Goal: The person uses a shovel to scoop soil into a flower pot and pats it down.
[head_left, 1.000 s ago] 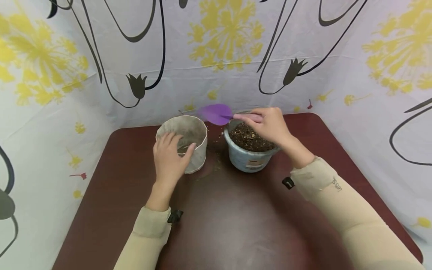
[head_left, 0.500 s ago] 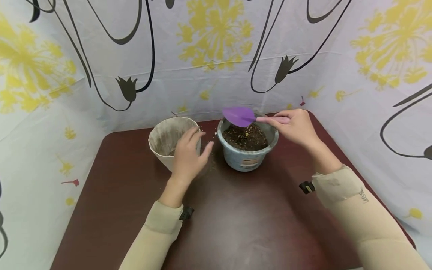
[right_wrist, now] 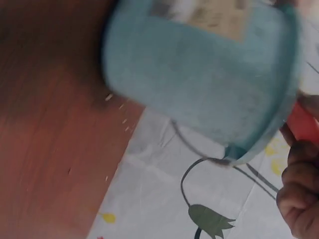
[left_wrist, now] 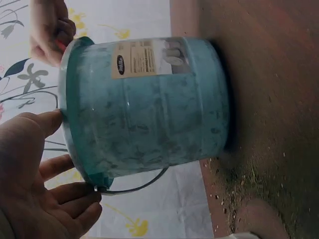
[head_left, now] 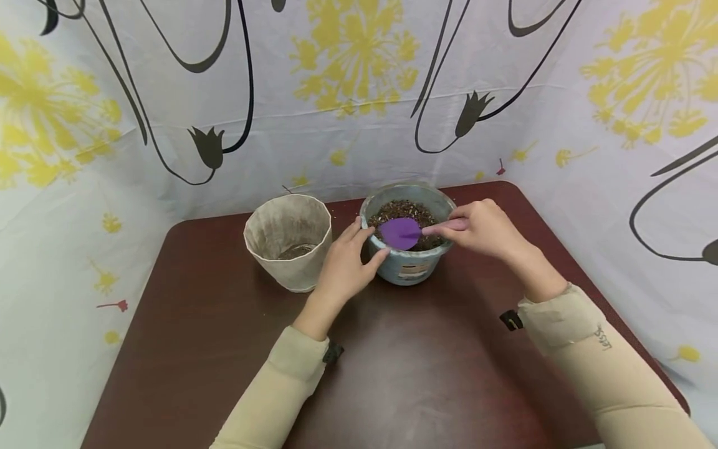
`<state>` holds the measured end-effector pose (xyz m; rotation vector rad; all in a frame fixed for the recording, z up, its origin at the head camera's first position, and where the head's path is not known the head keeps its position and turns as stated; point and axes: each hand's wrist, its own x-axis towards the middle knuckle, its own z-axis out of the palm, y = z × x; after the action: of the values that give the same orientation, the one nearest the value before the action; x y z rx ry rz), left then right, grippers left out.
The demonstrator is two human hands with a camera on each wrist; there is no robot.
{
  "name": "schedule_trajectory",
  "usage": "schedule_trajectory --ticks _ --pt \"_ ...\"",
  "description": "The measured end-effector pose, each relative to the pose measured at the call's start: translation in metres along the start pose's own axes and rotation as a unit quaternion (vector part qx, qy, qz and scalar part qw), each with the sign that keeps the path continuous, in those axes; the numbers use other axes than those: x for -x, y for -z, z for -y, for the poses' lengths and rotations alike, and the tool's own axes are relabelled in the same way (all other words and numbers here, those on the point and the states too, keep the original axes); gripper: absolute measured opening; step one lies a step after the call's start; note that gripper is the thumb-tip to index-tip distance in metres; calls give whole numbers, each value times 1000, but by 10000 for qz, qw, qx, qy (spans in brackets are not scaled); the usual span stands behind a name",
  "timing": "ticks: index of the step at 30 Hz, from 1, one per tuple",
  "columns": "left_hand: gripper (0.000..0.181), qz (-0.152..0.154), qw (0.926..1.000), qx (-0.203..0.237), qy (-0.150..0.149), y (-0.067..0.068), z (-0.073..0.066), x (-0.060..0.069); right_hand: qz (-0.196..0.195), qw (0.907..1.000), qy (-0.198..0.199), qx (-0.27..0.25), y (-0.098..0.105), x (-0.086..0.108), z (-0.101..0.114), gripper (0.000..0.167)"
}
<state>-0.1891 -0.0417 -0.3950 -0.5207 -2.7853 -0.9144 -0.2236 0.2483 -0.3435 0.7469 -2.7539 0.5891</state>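
Note:
A blue bucket with dark soil in it stands at the table's back. The right hand grips the pink handle of a trowel, whose purple blade is over the soil inside the bucket. At the bucket's left rim is the left hand, fingers spread; in the left wrist view the thumb and fingertips of the left hand touch the rim of the bucket. In the right wrist view, the right hand is beside the rim of the bucket.
A whitish pot with a little soil at its bottom stands left of the bucket on the dark red table. Soil crumbs lie on the table by the bucket. Patterned cloth hangs behind and at both sides.
The left hand has moved right from the whitish pot to the bucket's rim. The right hand has carried the trowel right, then lowered its blade into the bucket.

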Motion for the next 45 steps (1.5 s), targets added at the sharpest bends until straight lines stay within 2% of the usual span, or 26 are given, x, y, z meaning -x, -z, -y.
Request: schedule_trajectory --ticks 3,7,11,13,15,17,20,22,24,27,29,32,34,35,38,40,42,45 --pt "63 -85 10000 45 12 -1 -1 0 -197 9969 -154 751 -1 1 -1 31" --pt "63 -116 9999 48 18 -1 -3 0 -470 9858 184 1604 16 2 -1 42" --pt "63 -128 9999 64 -24 0 -5 -1 -813 9785 597 1802 41 0 2 37" --pt "64 -132 9999 104 -29 -1 -5 0 -1125 9729 819 1848 45 -3 0 28" --pt "65 -128 9998 130 10 -1 -4 0 -1457 9641 1197 1868 39 -8 -4 21" --pt "66 -125 9998 129 65 -2 -3 2 -1710 9532 1602 1911 26 -11 -9 22" --pt "67 -147 9998 64 103 -3 -3 2 -1833 9398 2189 1878 5 -12 -14 37" --pt "67 -177 9998 41 93 -4 -3 3 -1745 9342 2531 1811 0 -11 -14 45" --pt "67 -202 9998 36 77 -4 -3 3 -1534 9359 2682 1690 5 -8 -11 40" --pt "67 -226 9997 92 96 -4 -3 4 -1308 9436 2591 1594 22 -8 -8 27" --pt "68 -252 9996 93 101 -4 -2 4 -1413 9472 2313 1716 31 -10 -6 31" --pt "69 -321 9994 42 79 -4 -1 3 -1596 9426 2058 2089 31 -15 -6 37" --pt "70 -377 9993 -33 37 -5 -1 3 -1451 9440 1957 2224 27 -16 -5 42" --pt "70 -397 9992 -56 18 -5 -1 3 -1305 9459 1940 2251 26 -17 -5 45" --pt "71 -414 9991 -105 -9 -5 -1 3 -666 9607 1703 2087 26 -16 -3 47" --pt "71 -392 9992 -123 7 -6 -1 3 -221 9701 1406 1968 29 -17 -2 38" --pt "71 -365 9992 -145 39 -7 -1 3 251 9795 1057 1696 29 -18 -1 21" --pt "72 -344 9992 -155 90 -8 -2 3 756 9901 547 1046 25 -19 -3 6"
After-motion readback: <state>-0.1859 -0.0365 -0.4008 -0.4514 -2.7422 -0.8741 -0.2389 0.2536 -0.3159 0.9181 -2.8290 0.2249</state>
